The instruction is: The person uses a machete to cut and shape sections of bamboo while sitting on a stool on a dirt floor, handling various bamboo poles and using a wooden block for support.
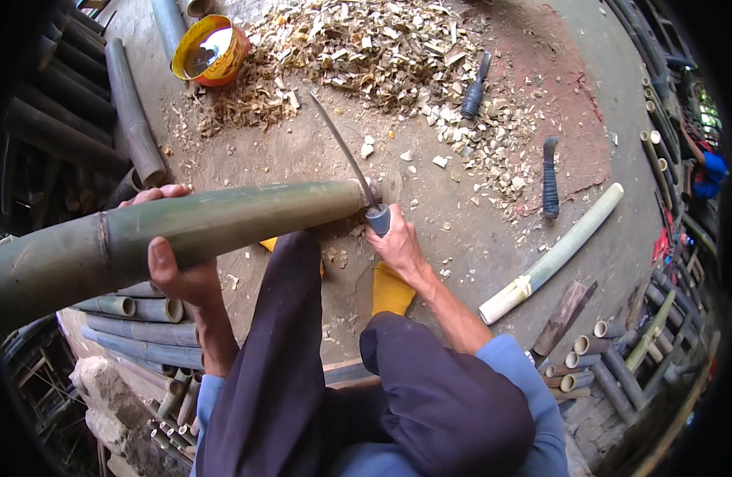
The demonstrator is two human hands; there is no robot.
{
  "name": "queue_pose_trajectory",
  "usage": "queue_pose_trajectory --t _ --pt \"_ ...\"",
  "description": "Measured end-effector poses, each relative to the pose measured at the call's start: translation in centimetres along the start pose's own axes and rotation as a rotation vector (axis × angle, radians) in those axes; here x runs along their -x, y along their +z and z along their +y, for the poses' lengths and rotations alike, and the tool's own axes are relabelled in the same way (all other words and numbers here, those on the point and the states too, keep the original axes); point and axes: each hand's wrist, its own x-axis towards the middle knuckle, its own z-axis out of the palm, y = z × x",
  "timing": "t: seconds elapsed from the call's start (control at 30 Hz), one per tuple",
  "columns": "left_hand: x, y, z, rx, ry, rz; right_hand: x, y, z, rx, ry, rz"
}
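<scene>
A thick green bamboo pole (199, 221) runs from the left rim to the middle of the head view, above my left thigh. My left hand (179, 270) grips it from below, thumb on the near side and fingertips showing over the far side. My right hand (398, 242) is closed round the grey handle of a long, narrow-bladed knife (340, 141). Its blade points away and to the left, crossing right at the pole's cut end. Whether the edge touches the bamboo I cannot tell.
Wood chips (366, 56) are heaped at the far side, beside a yellow bucket (213, 52). Two dark-handled tools, a chisel-like one (473, 89) and a short hooked knife (549, 179), lie at right. A pale bamboo length (553, 253) lies nearer. Bamboo poles (143, 330) are stacked at left.
</scene>
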Motion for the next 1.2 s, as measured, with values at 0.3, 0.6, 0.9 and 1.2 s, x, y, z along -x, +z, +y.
queue_pose_trajectory --t 0.3,0.6,0.9,1.2 --pt "-0.3 -2.3 0.0 0.027 0.069 -0.139 1.5 -2.2 -4.9 -0.253 -0.17 0.143" --pt "-1.4 -4.5 0.2 0.095 0.101 -0.348 1.5 -3.0 -5.0 -0.267 -0.181 0.124" --pt "-0.5 1.6 1.2 -0.213 -0.108 0.18 -0.2 -0.8 -0.8 -0.1 -0.025 -0.075" --pt "-1.6 -0.3 0.5 0.12 -0.016 -0.145 1.6 -1.5 -5.2 -0.751 -0.212 0.212"
